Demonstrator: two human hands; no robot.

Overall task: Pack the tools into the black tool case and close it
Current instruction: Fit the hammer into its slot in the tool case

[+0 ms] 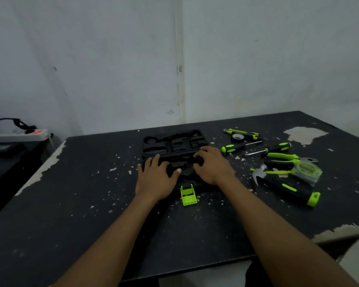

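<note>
The black tool case (173, 144) lies open and flat on the dark, chipped worktop (91, 183), its moulded recesses facing up and showing no tools in them; the far half sits toward the wall, the near half is mostly covered by both hands. A green latch (188, 195) hangs off the case's near edge, between the wrists. Left hand (157, 177) rests palm down on the near half, fingers (153, 162) spread and flat — not gripping anything. Right hand (212, 165) also lies on the case, its fingers curled down onto the tray near the hinge line; whether they pinch anything there cannot be told. The tools lie on the worktop to the right of the case, apart from it: a utility knife (241, 133) with a roll of black tape (237, 138) touching it, two green-handled screwdrivers (232, 147) and (278, 147), pliers (286, 157), a claw hammer (286, 186) nearest the person, and a green tape measure (307, 171) in a clear wrapper lying just beyond the hammer handle. A white power strip (22, 136) with a red lit switch sits on a separate surface at far left.
</note>
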